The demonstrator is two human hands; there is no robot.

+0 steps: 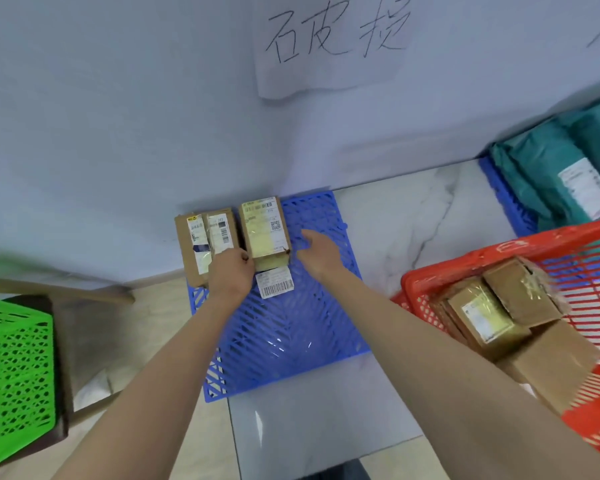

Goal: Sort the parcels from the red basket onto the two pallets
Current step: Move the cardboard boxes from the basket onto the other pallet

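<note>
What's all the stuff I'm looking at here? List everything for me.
Near pallet: one, blue, on the floor against the wall.
Brown boxes: two side by side, at the near pallet's far left corner.
Taped box: one, yellowish, beside them, a loose label at its near end.
Far pallet: one, blue, at right.
Green bags: several, teal, piled on the far pallet.
Red basket: one, at right, holding cardboard parcels.
Green basket: one, at left.
Paper sign: one, white, handwritten, on the wall.
Left hand: at the boxes' near ends.
Right hand: open, beside the taped box.
</note>
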